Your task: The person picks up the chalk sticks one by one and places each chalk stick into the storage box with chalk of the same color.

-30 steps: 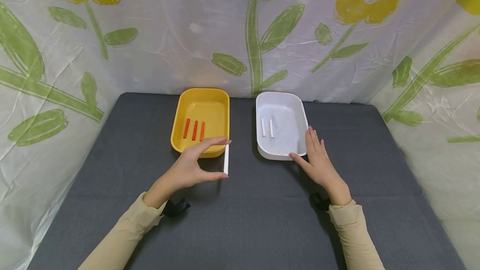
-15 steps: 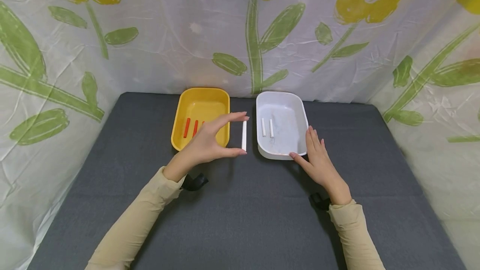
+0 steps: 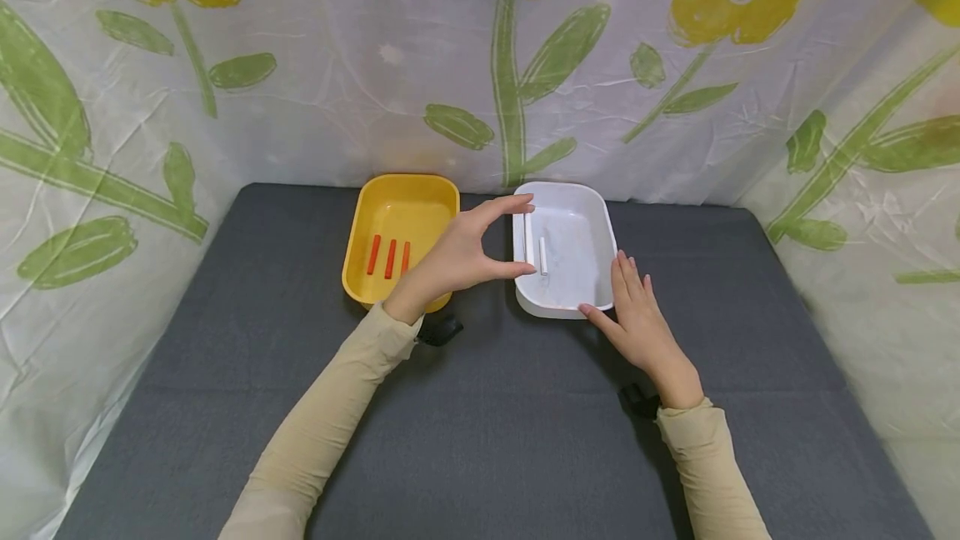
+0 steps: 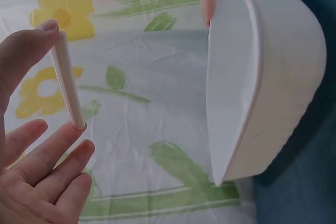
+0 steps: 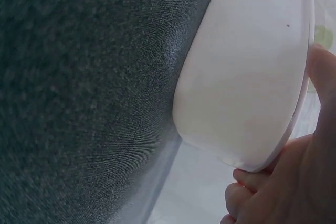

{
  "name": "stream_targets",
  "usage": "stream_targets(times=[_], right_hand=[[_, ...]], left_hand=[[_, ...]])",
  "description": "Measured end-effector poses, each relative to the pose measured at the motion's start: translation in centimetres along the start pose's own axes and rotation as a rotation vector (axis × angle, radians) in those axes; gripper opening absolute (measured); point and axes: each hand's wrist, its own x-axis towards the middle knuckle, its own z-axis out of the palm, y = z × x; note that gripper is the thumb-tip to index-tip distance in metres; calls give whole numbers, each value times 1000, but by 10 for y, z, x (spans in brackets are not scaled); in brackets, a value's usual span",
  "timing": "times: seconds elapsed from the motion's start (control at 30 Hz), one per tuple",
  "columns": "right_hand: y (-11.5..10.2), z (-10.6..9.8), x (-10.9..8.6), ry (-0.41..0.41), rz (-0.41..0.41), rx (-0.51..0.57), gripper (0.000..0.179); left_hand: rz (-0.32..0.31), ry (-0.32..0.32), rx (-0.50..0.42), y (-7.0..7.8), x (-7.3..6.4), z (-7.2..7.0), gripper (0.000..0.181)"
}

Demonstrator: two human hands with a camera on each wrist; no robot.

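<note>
My left hand (image 3: 457,252) pinches a white chalk stick (image 3: 528,232) by its two ends, thumb at the near end and a fingertip at the far end. This stick (image 4: 68,82) is above the left side of a white tub (image 3: 577,294). Inside the tub lies another white chalk stick (image 3: 543,257); a second one seen there earlier is hidden behind the held stick. My right hand (image 3: 641,327) rests against the tub's near right corner, its straight fingers along the right side and the thumb on the near rim. In the right wrist view, the tub's outer wall (image 5: 236,82) fills the middle.
Left of the white tub stands a yellow tub (image 3: 420,190) with three red-orange chalk sticks (image 3: 391,259) lying in it, partly behind my left wrist. Both tubs are on a dark grey cloth-covered table (image 3: 510,440). A flower-patterned curtain (image 3: 337,90) hangs behind the table.
My left hand has carried the white chalk stick rightward and away from me, from beside the yellow tub to over the white tub. My right hand has stayed on the white tub.
</note>
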Motion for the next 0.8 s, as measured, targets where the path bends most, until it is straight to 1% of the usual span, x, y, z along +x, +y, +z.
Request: stream_targets(times=[0.2,0.37,0.5,0.63,0.8], right_hand=[[2,1,0,-21,20,-2,95],[2,2,1,-32,27,10,96],[3,2,0,-26,24,19,96],[4,3,1,-19,14,24,95],[4,4,3,-16,7,27,94]], left_hand=[[-46,-12,-10,-10,20,18,84],[-102,-28,-5,-20,34,34,82],[-166,-75,-14,-28,43,45,82],[-234,-135,-21,-34,52,54,83],[-278,-213,-24,-41,64,63,84]])
